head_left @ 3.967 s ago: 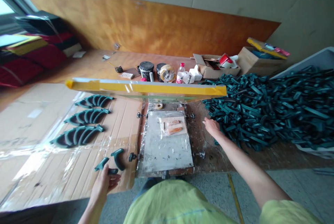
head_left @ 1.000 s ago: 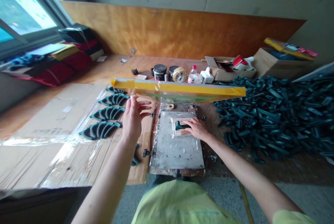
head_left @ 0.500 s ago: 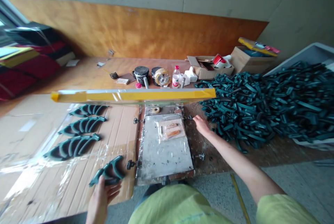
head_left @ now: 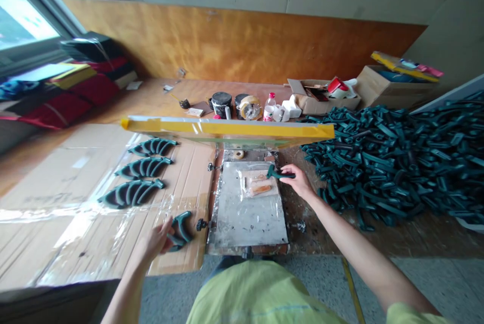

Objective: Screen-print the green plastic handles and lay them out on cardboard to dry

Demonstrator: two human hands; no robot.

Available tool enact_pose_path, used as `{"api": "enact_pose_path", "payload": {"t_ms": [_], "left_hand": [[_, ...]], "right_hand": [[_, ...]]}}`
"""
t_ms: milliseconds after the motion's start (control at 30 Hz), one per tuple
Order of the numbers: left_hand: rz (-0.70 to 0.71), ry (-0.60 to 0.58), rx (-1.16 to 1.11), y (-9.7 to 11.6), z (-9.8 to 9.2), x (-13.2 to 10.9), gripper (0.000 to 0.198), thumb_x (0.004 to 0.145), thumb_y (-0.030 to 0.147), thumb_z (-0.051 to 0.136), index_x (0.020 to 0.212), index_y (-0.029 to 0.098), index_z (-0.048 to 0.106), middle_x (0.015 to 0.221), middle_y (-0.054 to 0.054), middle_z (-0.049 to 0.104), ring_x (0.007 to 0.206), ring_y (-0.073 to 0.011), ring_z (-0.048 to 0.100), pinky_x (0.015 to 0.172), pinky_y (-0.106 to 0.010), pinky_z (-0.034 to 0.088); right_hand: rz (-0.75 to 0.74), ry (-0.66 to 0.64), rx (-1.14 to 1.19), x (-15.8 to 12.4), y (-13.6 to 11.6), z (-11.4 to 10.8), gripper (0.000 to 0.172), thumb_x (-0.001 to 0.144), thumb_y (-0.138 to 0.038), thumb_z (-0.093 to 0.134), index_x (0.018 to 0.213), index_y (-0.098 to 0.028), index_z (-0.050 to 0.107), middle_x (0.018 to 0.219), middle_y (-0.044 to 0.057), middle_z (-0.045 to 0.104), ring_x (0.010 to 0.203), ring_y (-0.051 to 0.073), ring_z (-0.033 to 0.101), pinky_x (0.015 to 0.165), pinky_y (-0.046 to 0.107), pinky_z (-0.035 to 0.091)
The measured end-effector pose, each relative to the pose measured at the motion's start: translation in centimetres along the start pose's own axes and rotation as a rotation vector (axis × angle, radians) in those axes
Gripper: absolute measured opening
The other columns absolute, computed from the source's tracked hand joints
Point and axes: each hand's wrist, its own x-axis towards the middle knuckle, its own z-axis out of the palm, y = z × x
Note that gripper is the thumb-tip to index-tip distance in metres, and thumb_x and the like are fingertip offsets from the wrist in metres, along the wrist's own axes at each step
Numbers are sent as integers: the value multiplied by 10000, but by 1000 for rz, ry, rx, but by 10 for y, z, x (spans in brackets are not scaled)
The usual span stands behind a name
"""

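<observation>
My right hand [head_left: 298, 181] is closed on one end of a dark green plastic handle [head_left: 279, 173], a curved piece with a wider head. It holds the piece above the right side of a grey metal plate [head_left: 249, 223]. On the cardboard to the left, my left hand [head_left: 159, 238] has its fingers curled around the left end of a small group of the same handles [head_left: 183, 228]; the fingers partly cover them. Behind this group, three nested rows of handles [head_left: 132, 194] lie side by side. A clear sheet with orange-brown strips [head_left: 260, 189] rests on the plate.
A yellow-edged frame [head_left: 230, 128] stands across, just behind the plate. At right is a large heap of green handles [head_left: 393, 163]. Black tubs [head_left: 221, 104], a bottle [head_left: 269, 107] and cardboard boxes [head_left: 389, 87] stand behind. Knobs [head_left: 201, 224] stick out beside the plate.
The view has turned left. My right hand has come from the heap's edge toward the plate, a handle now showing in its fingers. My left hand stays at the small group of handles.
</observation>
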Motion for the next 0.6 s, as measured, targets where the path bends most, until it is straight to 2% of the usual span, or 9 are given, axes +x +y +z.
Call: {"api": "enact_pose_path", "payload": {"t_ms": [100, 167, 267, 333, 400, 467, 533, 600], "left_hand": [[260, 92, -183, 75, -10, -9, 562, 738, 735, 486, 743, 184, 598, 526, -30, 614, 440, -181, 574, 475, -288, 474], [449, 126, -282, 129, -16, -24, 600, 755, 735, 498, 898, 169, 635, 592, -25, 647, 483, -162, 591, 504, -266, 483], [682, 153, -510, 198, -24, -50, 581, 798, 700, 501, 1030, 180, 618, 597, -1, 647, 466, -125, 570, 496, -234, 462], [812, 152, -662, 231, -29, -64, 504, 832, 670, 484, 955, 195, 602, 590, 11, 642, 450, -110, 554, 482, -230, 444], [882, 182, -766, 253, -33, -72, 448, 868, 629, 455, 804, 203, 576, 546, 20, 611, 414, -101, 513, 447, -235, 402], [888, 219, -784, 265, -34, -74, 450, 890, 583, 441, 670, 206, 552, 484, 18, 564, 379, -102, 455, 411, -245, 344], [875, 240, -746, 266, -33, -74, 463, 904, 520, 433, 592, 200, 553, 462, 3, 546, 381, -107, 433, 408, -255, 328], [873, 215, -720, 257, -30, -73, 443, 904, 468, 441, 582, 192, 568, 507, -14, 583, 426, -115, 468, 440, -257, 371]], "right_hand": [[-212, -197, 37, -6, -31, 45, 275, 762, -140, 679, 1022, -221, 714, 958, 36, 699, 929, 198, 612, 876, 363, 466], [-308, -241, -70, -11, -44, 67, 273, 777, -98, 673, 1001, -238, 744, 966, 47, 701, 932, 201, 595, 875, 372, 462], [-396, -250, -277, -15, -55, 81, 262, 831, -130, 653, 1048, -246, 745, 955, 58, 695, 928, 209, 573, 864, 373, 464], [-451, -282, -397, -15, -61, 83, 242, 880, -204, 622, 1091, -248, 732, 991, 68, 691, 971, 219, 572, 884, 379, 461], [-488, -299, -478, -15, -69, 85, 303, 903, -286, 602, 1191, -236, 685, 1160, 91, 666, 1098, 242, 557, 958, 403, 438], [-516, -320, -520, -16, -78, 92, 460, 907, -361, 597, 1340, -210, 572, 1389, 121, 547, 1275, 272, 474, 1069, 452, 362], [-550, -387, -530, -18, -86, 100, 583, 907, -429, 584, 1423, -180, 474, 1490, 147, 437, 1382, 289, 375, 1139, 506, 266], [-588, -482, -485, -23, -88, 102, 569, 900, -472, 581, 1386, -183, 520, 1452, 145, 487, 1389, 288, 378, 1158, 537, 222]]}}
